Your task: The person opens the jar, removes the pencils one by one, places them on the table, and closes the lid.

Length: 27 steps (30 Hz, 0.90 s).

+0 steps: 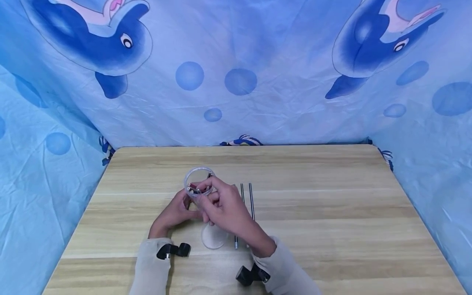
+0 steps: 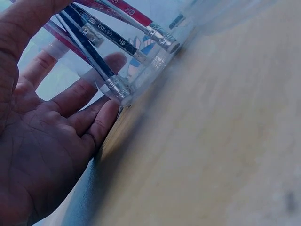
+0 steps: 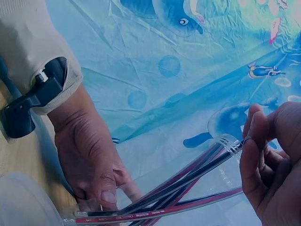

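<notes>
My left hand (image 1: 175,214) grips a clear plastic cylinder (image 1: 199,168), raised and tilted, with fingers and thumb around its lower side. Inside lean red and black pencils (image 2: 115,40), their metal-banded eraser ends at the bottom in the left wrist view. At the mouth is my right hand (image 1: 228,207), thumb and index finger bent together. In the right wrist view those fingertips pinch the upper end of a dark pencil (image 3: 188,174) at the rim. On the table below the hands lies a round clear lid (image 1: 214,237).
Dark striped pencils (image 1: 252,200) lie side by side on the wooden table (image 1: 332,229), partly hidden by the right forearm. A blue dolphin-printed cloth (image 1: 273,41) hangs behind the table and along both sides. Each sleeve carries a black wrist camera (image 1: 250,275).
</notes>
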Each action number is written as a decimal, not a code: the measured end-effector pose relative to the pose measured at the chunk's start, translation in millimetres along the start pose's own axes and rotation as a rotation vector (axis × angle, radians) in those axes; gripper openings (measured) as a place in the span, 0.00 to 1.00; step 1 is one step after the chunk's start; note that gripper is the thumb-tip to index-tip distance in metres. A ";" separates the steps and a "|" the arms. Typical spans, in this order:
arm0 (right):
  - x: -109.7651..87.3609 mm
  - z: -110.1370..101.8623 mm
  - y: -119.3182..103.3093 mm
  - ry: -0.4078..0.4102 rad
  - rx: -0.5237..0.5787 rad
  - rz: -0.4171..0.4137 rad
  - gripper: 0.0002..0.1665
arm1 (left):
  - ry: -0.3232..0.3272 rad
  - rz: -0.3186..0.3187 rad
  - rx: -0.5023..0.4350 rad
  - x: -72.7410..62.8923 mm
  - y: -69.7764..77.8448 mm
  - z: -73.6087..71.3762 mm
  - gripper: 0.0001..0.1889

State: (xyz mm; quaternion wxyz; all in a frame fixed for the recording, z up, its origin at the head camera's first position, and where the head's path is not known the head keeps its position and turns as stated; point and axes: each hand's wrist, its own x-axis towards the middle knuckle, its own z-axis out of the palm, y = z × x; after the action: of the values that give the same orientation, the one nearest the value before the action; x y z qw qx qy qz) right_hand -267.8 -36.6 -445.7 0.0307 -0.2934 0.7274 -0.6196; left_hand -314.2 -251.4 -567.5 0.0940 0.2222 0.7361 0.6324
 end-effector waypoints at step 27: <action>1.2 -30.1 -5.7 0.356 0.074 -0.290 0.06 | 0.035 -0.066 0.053 2.0 1.4 0.9 0.42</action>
State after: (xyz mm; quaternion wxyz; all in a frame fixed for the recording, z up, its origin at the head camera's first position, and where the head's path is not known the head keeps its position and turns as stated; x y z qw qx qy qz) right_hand -278.8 -10.8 -433.1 -0.1766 -0.2796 0.6485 -0.6856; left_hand -315.3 -249.5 -565.9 0.0959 0.1889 0.7610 0.6132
